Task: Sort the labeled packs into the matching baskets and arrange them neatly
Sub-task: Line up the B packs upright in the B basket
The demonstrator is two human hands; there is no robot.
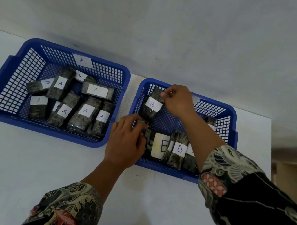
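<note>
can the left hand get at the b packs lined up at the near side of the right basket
Probably yes: the left hand already sits at the right basket's near-left corner, beside the near row of B packs, though it grips the held B pack.

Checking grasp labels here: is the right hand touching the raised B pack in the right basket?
Touching. The head view shows the right hand pinching the top edge of the B pack, with fingertips on it and no gap.

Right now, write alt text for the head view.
Both hands hold a dark pack labeled B over the right blue basket: right hand pinching its top, left hand at its bottom. The left blue basket holds packs labeled A.
</note>
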